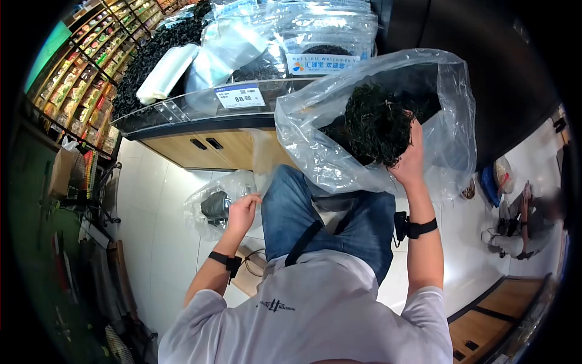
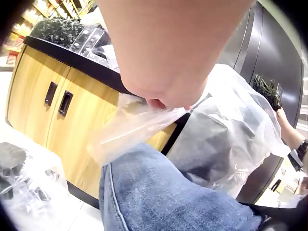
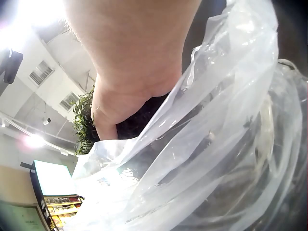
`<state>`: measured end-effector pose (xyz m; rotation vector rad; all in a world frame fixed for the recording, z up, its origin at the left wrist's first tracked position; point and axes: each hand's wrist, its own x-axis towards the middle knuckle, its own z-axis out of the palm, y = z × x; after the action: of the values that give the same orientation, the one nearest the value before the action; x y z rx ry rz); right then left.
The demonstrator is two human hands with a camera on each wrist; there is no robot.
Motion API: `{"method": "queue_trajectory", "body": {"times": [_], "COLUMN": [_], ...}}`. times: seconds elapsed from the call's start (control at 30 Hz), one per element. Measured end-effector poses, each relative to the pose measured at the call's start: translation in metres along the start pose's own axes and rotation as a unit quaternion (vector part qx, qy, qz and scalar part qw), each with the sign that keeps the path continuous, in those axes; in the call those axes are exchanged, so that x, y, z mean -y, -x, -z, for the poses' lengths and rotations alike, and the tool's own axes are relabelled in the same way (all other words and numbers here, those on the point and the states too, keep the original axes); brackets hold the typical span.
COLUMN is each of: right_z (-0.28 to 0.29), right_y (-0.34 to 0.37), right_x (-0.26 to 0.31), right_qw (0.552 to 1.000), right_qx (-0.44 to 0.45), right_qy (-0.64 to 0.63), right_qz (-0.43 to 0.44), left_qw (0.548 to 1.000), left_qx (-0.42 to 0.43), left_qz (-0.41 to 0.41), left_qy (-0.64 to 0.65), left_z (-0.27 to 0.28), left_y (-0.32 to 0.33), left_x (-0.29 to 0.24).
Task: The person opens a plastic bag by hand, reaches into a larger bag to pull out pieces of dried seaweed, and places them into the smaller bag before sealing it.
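Note:
My right hand (image 1: 410, 155) grips a clump of dark, stringy dried seaweed (image 1: 377, 124) at the mouth of a large clear plastic bag (image 1: 451, 133); more dark material shows inside. In the right wrist view, the hand (image 3: 130, 103) holds the clump (image 3: 84, 120) behind the bag's film (image 3: 192, 159). By the left knee, my left hand (image 1: 244, 212) pinches a small translucent plastic bag (image 1: 262, 151), which hangs limp in the left wrist view (image 2: 130, 132) below the hand (image 2: 163, 86).
A counter (image 1: 200, 145) carries loose seaweed (image 1: 136, 79), packed bags (image 1: 327, 36), a bag roll (image 1: 168, 73) and a price tag (image 1: 240, 96). Another clear bag (image 1: 215, 203) with dark contents lies on the floor at left. A person (image 1: 521, 227) is at far right.

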<state>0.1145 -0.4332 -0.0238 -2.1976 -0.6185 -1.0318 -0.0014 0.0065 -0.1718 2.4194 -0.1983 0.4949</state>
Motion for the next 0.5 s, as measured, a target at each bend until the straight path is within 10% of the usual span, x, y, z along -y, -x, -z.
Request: {"method": "queue_trajectory", "body": {"times": [0.5], "right_z": [0.001], "right_y": [0.003], "right_x": [-0.004], "right_qw": [1.0], "right_qx": [0.001], "right_qy": [-0.004], "right_qz": [-0.009], "left_qw": [0.963], "left_qx": [0.045], "left_qz": [0.229], "left_qy": [0.137], "left_z": [-0.052], "left_y": [0.02], "left_x": [0.035]}}
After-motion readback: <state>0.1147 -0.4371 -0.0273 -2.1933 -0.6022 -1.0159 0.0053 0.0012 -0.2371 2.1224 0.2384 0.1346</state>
